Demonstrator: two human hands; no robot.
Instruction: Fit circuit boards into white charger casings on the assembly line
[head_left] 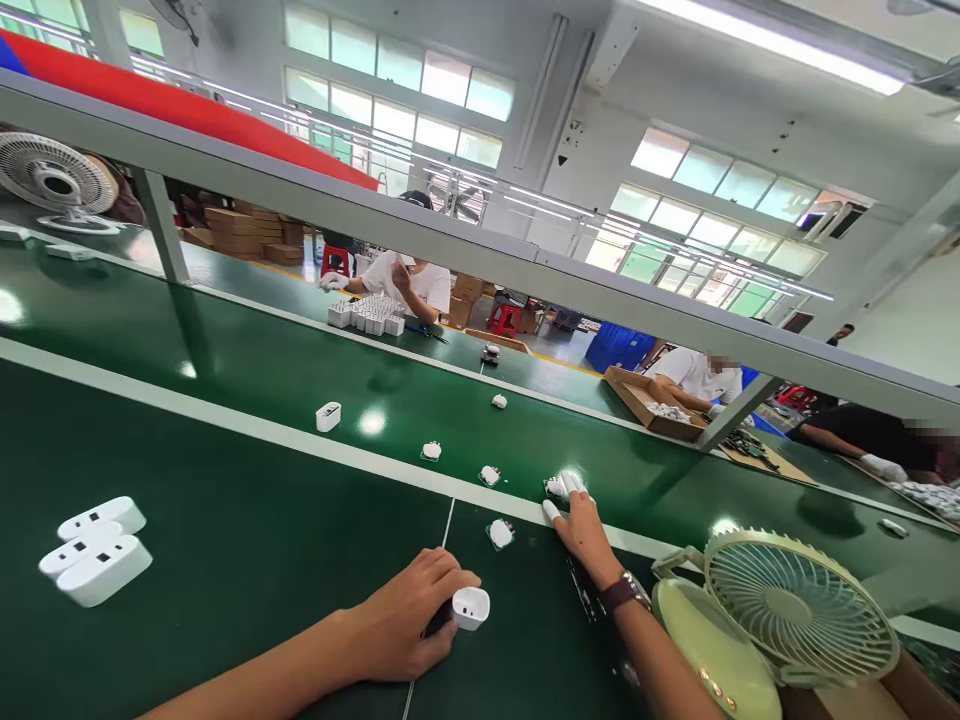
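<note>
Your left hand clenched a white rounded plastic charger shell, open end facing right; your right hand reached, fingers spread, for a small white part at the belt's near edge.

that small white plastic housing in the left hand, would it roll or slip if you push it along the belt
The white housing looks boxy with flat faces and rounded corners, so it would probably slide, not roll. It seems a hollow shell with an open end, so likely light and stiff. The green belt is glossy, so it may skid easily; the left hand covers part of it.
</note>
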